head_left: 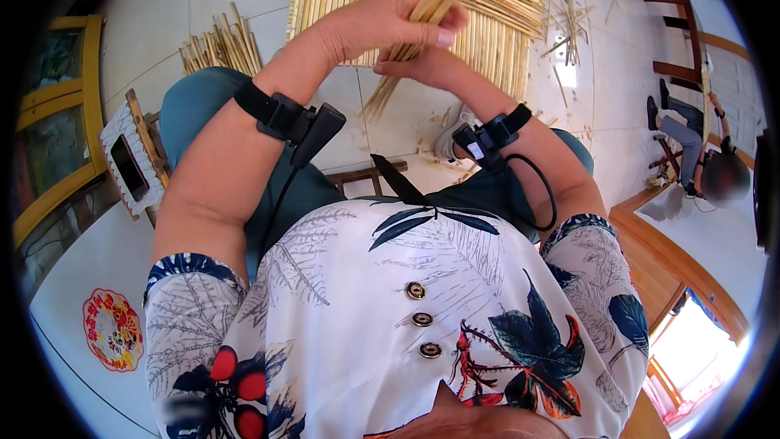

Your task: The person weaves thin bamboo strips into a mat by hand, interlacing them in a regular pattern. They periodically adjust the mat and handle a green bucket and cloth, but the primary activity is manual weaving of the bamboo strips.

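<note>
While its upper ends run out of frame, a bundle of pale reed stalks point(422, 12) stands gripped in front of the seated person, above a woven reed mat point(487, 41) spread on the tiled floor point(162, 0). The left hand point(390, 20) is clenched around the thin, straight stalks; the right hand point(422, 67) grasps them from beneath, its fingers mostly hidden. Black straps circle both wrists. A loose pile of cut reeds point(219, 45) lies to the left; a phone point(128, 167) rests on a small stool point(114, 134). A second person point(699, 154), blurred, sits well apart.
</note>
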`<control>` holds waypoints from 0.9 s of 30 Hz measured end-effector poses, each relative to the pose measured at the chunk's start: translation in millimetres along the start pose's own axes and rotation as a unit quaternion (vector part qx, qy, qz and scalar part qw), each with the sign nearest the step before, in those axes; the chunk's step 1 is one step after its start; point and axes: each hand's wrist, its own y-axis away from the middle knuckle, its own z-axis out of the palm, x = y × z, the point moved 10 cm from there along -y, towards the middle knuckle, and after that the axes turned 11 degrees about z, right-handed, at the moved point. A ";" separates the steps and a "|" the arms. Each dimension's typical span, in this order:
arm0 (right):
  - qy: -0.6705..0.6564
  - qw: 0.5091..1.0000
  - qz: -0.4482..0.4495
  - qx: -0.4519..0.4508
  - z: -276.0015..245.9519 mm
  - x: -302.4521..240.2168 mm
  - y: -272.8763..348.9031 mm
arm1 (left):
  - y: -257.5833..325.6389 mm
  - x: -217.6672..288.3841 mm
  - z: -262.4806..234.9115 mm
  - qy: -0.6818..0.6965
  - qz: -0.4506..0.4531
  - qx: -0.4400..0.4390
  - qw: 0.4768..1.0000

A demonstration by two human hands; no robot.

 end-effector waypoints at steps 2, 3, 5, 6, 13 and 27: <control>0.028 0.998 0.049 -0.021 -11.4 6.1 2.6 | -8.2 10.4 -16.5 -0.006 0.068 0.067 0.995; 0.049 0.996 0.065 -0.047 -14.1 3.5 5.9 | -10.8 12.9 -23.2 0.003 0.083 0.076 0.994; 0.097 0.989 0.101 -0.036 -30.8 10.5 12.0 | -9.8 9.1 -33.3 0.093 0.043 0.124 0.987; 0.121 0.985 0.121 -0.028 -40.4 18.0 15.3 | -9.4 6.4 -36.2 0.139 0.023 0.146 0.979; 0.125 0.972 0.169 0.103 -115.6 51.5 55.4 | -14.8 -25.3 -25.7 0.132 -0.067 0.079 0.986; 0.115 0.902 0.263 0.321 -321.4 118.0 188.7 | -20.5 -70.7 -32.5 -0.004 -0.092 0.024 0.995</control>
